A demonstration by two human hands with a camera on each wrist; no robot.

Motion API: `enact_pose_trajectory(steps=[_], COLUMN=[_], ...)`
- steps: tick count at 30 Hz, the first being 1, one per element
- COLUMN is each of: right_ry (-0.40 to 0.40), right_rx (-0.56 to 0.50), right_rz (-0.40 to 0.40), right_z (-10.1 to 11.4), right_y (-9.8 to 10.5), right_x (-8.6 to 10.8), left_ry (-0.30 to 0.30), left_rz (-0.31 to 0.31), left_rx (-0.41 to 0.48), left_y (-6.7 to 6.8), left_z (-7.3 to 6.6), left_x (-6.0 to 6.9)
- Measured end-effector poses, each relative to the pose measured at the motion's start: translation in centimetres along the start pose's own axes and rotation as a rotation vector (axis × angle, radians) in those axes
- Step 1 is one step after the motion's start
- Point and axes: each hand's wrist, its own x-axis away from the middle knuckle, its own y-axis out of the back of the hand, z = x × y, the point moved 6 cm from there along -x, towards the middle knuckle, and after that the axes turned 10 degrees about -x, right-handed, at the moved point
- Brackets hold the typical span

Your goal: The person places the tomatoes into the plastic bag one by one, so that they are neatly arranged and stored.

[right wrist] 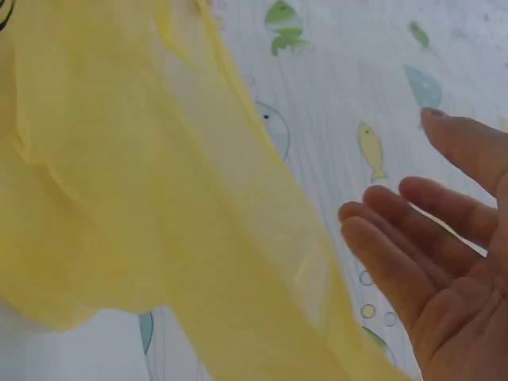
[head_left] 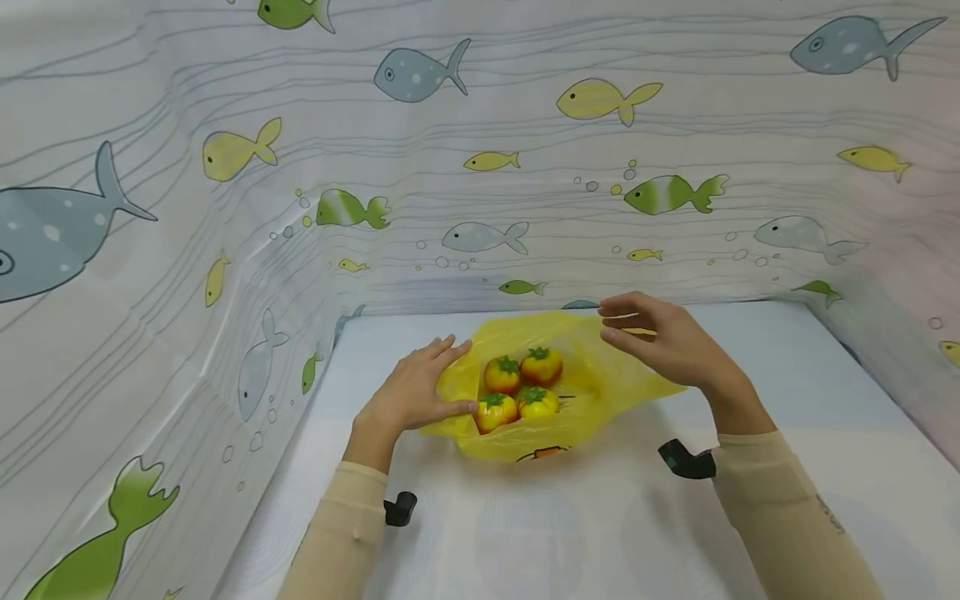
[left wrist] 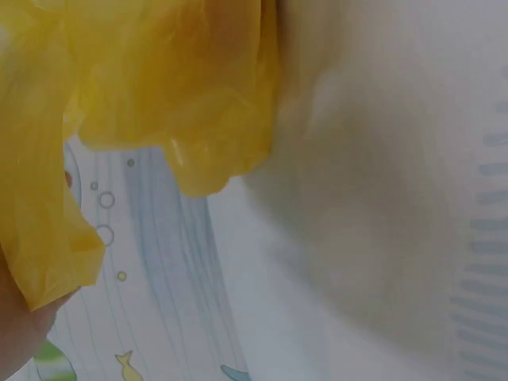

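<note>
A yellow plastic bag (head_left: 600, 367) lies on the white table with its mouth spread wide. Several shiny yellow-and-red fruits (head_left: 542, 368) with green leafy tops, like tomatoes or persimmons, sit grouped inside it. My left hand (head_left: 416, 387) rests at the bag's left edge, fingers spread and thumb stretched along the rim beside the fruits. The left wrist view shows the yellow plastic (left wrist: 182, 79) close up, with only a bit of the hand in its corner. My right hand (head_left: 660, 333) is raised by the bag's right side. Its relaxed fingers (right wrist: 389, 254) hold nothing and stand apart from the plastic.
The white table (head_left: 540, 533) reaches back to a fish-printed sheet (head_left: 480, 192) that hangs behind and along the sides. Black wrist mounts (head_left: 686, 460) stick out from both beige sleeves (head_left: 780, 500).
</note>
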Motion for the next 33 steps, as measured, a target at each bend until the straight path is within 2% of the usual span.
enact_pose_trajectory(steps=[3,6,8,10,13,16,18,21,27,30,33], right_ry=[0.061,0.159,0.209,0.225,0.139,-0.020,-0.127,-0.232,-0.341,-0.388,-0.401], right_rx=[-0.086,-0.178,-0.194,-0.186,-0.130,-0.075,-0.052,-0.043,-0.086,-0.104,-0.105], right_rz=[-0.078,-0.199,-0.299,-0.401,-0.532,-0.600,-0.611,-0.596,-0.472,-0.417,-0.402], right_z=[0.1,-0.1,-0.6,-1.7,-4.5,-8.2,-10.8,-14.2,-19.4,-21.0,-22.0], right_y=[0.6,1.8,2.9,4.3,6.2,7.7,8.2,8.1,6.0,4.8,4.0], right_x=[0.6,1.2,1.9,2.6,3.8,5.1,5.9,6.6,5.8,5.0,4.5], left_ry=[-0.003,-0.006,-0.008,-0.006,-0.005,-0.007,-0.003,-0.001,0.006,0.009,0.006], left_rz=[0.003,0.001,0.002,0.003,0.002,-0.004,-0.006,-0.018,-0.022,-0.020,-0.028], left_rx=[-0.010,-0.021,-0.025,-0.025,-0.026,-0.022,-0.019,-0.007,0.019,0.020,0.023], left_y=[0.0,0.2,0.3,0.5,0.6,0.6,0.7,0.8,0.8,0.8,0.8], left_z=[0.0,0.0,0.0,0.0,0.0,0.0,0.1,0.2,0.3,0.6,0.9], left_x=[-0.1,-0.2,-0.3,-0.2,-0.1,0.0,0.1,0.2,0.4,0.6,0.8])
